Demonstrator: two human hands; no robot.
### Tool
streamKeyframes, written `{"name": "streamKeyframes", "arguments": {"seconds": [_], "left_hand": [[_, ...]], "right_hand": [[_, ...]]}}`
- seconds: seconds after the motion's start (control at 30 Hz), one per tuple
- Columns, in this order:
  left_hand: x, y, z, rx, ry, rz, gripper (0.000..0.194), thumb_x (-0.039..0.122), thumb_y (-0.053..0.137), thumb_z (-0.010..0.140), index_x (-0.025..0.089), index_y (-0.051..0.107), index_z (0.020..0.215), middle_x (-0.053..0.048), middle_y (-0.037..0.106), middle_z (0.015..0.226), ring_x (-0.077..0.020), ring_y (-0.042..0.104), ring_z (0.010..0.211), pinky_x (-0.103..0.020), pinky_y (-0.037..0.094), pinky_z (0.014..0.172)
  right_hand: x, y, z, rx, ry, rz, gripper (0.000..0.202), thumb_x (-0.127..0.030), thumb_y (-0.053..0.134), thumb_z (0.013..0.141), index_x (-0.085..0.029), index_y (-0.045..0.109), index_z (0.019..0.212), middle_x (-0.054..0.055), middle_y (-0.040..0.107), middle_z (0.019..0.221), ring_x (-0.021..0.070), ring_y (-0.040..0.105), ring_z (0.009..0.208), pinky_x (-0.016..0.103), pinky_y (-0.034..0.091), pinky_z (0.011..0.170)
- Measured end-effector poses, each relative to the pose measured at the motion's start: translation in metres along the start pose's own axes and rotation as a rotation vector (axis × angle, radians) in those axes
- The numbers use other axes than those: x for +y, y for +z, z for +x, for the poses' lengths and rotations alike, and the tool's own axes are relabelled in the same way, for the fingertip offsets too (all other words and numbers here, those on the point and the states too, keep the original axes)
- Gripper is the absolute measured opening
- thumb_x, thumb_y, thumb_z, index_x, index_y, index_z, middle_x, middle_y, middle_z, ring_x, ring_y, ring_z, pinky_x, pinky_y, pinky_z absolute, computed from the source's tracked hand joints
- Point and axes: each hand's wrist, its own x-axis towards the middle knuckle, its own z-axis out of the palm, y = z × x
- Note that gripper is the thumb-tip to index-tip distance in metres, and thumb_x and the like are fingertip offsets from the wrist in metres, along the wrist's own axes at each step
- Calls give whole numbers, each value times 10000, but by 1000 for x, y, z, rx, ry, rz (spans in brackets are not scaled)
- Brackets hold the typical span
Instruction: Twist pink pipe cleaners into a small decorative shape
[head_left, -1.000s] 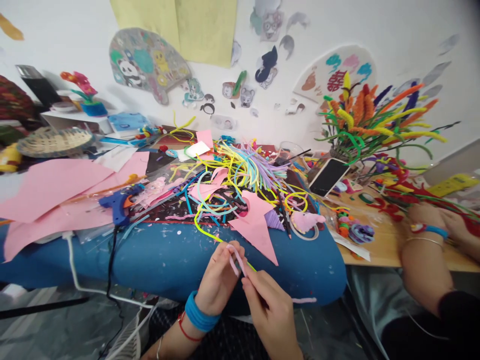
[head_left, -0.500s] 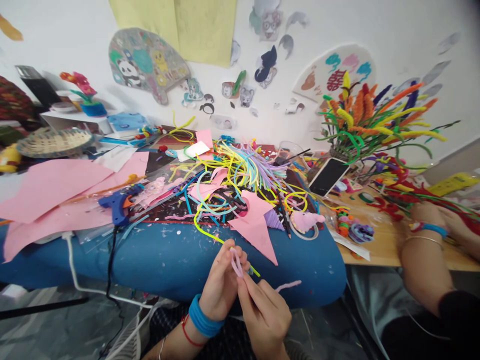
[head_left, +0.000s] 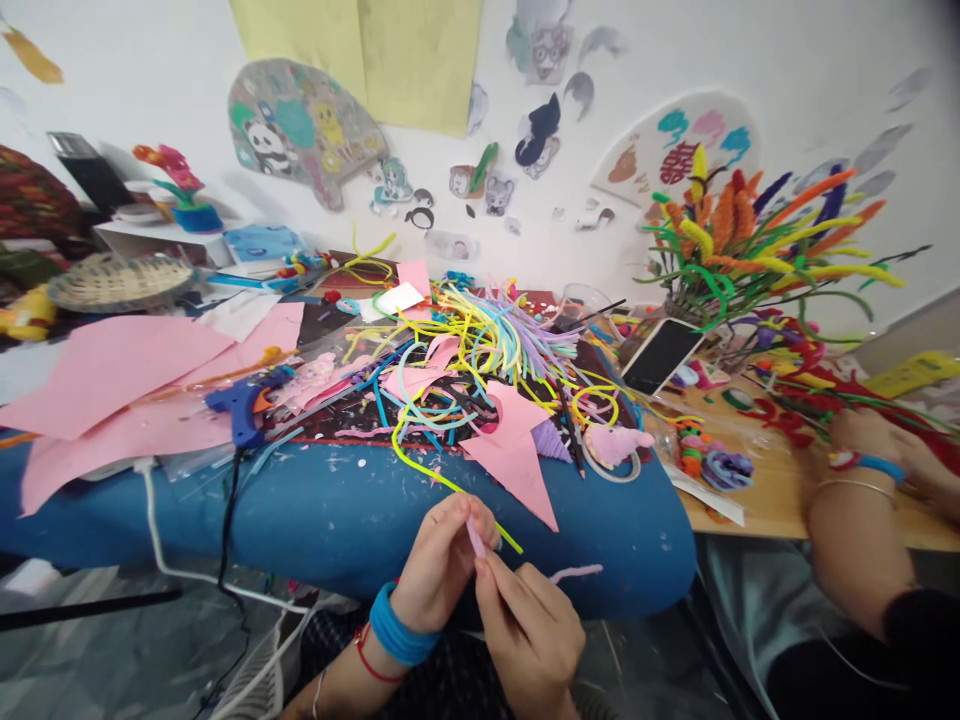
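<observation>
Between my two hands is a short pale-lilac pipe cleaner (head_left: 475, 537), folded double and pressed narrow. My left hand (head_left: 442, 560), with a blue band on the wrist, pinches its upper end. The thumb and finger of my right hand (head_left: 531, 625) grip its lower end. A yellow-green pipe cleaner (head_left: 427, 470) runs from the pile and passes behind my left fingers. Just right of my hands, a pale pink pipe cleaner piece (head_left: 577, 573) lies on the blue table edge (head_left: 360, 520). Beyond my fingers is a cut pink sheet (head_left: 517, 460).
A bundle of pastel pipe cleaners (head_left: 517, 330) lies mid-table. A blue glue gun (head_left: 244, 405) and pink sheets (head_left: 135, 370) are at left. A phone (head_left: 661, 355) leans by a vase of pipe-cleaner flowers (head_left: 735, 230). Another person's arm (head_left: 859, 510) works at right.
The open loop of the lilac pipe cleaner has narrowed between my fingers. Both hands keep their grip, and the view has shifted slightly.
</observation>
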Motion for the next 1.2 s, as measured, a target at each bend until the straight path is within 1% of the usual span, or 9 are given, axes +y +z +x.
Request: {"name": "streamKeyframes", "arguments": {"seconds": [0.13, 0.23, 0.33, 0.4, 0.5, 0.6, 0.73, 1.03, 1.2], "left_hand": [[4, -7, -7, -60, -66, 222, 244, 356, 656, 772, 114, 679, 789, -44, 567, 773, -134, 502, 723, -249, 394, 680], [8, -11, -12, -51, -94, 360, 187, 285, 720, 714, 119, 720, 801, -57, 595, 850, -150, 524, 800, -247, 398, 736], [14, -13, -14, -67, -52, 431, 124, 257, 710, 724, 138, 726, 757, -49, 601, 835, -153, 527, 806, -250, 402, 738], [17, -12, -13, -87, -26, 476, 99, 239, 710, 720, 141, 718, 714, -42, 599, 808, -149, 527, 787, -247, 405, 722], [19, -10, -12, -30, -22, 527, 85, 225, 700, 729, 146, 708, 698, -31, 606, 785, -139, 531, 759, -239, 407, 715], [19, -7, -14, 33, -24, 579, 92, 235, 677, 753, 152, 705, 727, -30, 619, 792, -142, 542, 768, -239, 412, 732], [19, -4, -17, 52, 15, 673, 118, 263, 665, 765, 156, 713, 750, -38, 631, 824, -154, 545, 805, -239, 415, 747], [24, -12, -13, 151, 18, 694, 230, 301, 649, 779, 131, 651, 624, -23, 591, 720, -129, 506, 711, -239, 390, 704], [26, -16, -11, 148, 15, 735, 296, 334, 653, 767, 125, 604, 564, -16, 550, 658, -123, 474, 665, -241, 370, 663]], "right_hand": [[2, -5, 6, 2, 108, 86, 178, -19, 625, 767, -135, 680, 891, 41, 657, 624, 108, 495, 483, 241, 377, 461], [3, -8, 8, -40, 148, 115, 130, -41, 616, 782, -142, 679, 834, 24, 623, 588, 103, 495, 483, 232, 380, 463], [5, -11, 10, -123, 145, 129, 112, -71, 609, 802, -146, 687, 833, 20, 614, 584, 99, 492, 480, 227, 377, 463], [7, -13, 11, -183, 133, 116, 105, -93, 606, 815, -147, 694, 835, 21, 608, 581, 99, 495, 483, 228, 376, 468], [11, -15, 13, -226, 94, 39, 84, -120, 619, 818, -149, 697, 816, 17, 583, 556, 100, 486, 476, 237, 366, 473], [13, -15, 13, -199, 7, -72, 69, -118, 637, 806, -146, 697, 827, 12, 567, 530, 100, 467, 457, 248, 348, 472], [14, -13, 12, -163, -91, -163, 81, -103, 644, 795, -138, 689, 852, 12, 569, 512, 107, 462, 453, 264, 335, 478], [20, -11, 19, -196, -107, -21, 152, -92, 643, 791, -155, 644, 930, 35, 653, 652, 129, 575, 557, 253, 429, 540], [27, -8, 14, -199, -155, -4, 190, -64, 638, 785, -154, 646, 952, 33, 641, 649, 126, 578, 569, 244, 438, 542]]}}
